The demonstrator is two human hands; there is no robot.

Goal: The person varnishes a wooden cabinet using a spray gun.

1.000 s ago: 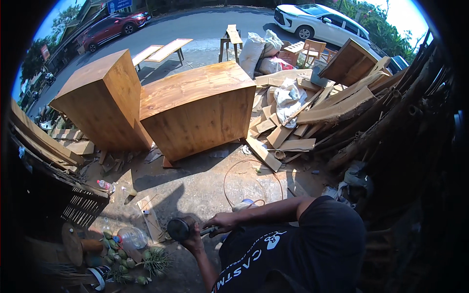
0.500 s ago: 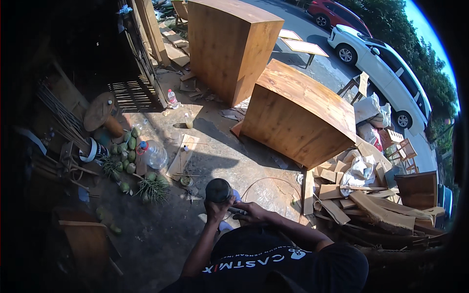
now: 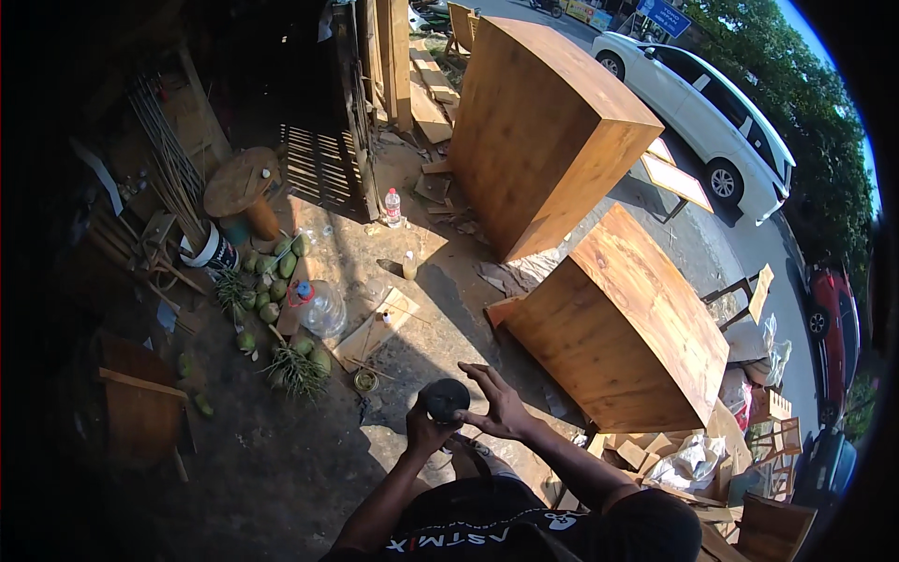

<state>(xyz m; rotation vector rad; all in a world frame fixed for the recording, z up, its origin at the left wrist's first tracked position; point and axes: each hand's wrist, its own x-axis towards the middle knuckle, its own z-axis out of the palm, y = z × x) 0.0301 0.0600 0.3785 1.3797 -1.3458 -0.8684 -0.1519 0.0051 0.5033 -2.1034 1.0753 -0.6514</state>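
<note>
My left hand (image 3: 428,431) is closed around a dark thing with a round, disc-like face (image 3: 447,397), held up in front of my body. A small mark shows at the middle of the face; the rest of it is hidden by my hand, so I cannot tell its kind. My right hand (image 3: 503,409) is open beside it, fingers spread, with the thumb at the disc's right edge. Below on the floor, left of my left hand, stands a small open tin (image 3: 365,379) with a thin stick across it.
Two big wooden box-like pieces, one tall (image 3: 538,122) and one lower (image 3: 618,323), stand ahead and to the right. On the left are green coconuts (image 3: 272,290), a large clear water jug (image 3: 323,309) and a wooden spool (image 3: 242,181). Scrap wood (image 3: 646,454) lies at right.
My right hand has let go of its grip near the dark round thing and spread its fingers. My left hand still holds the thing, now slightly lower right in view. The view has turned.
</note>
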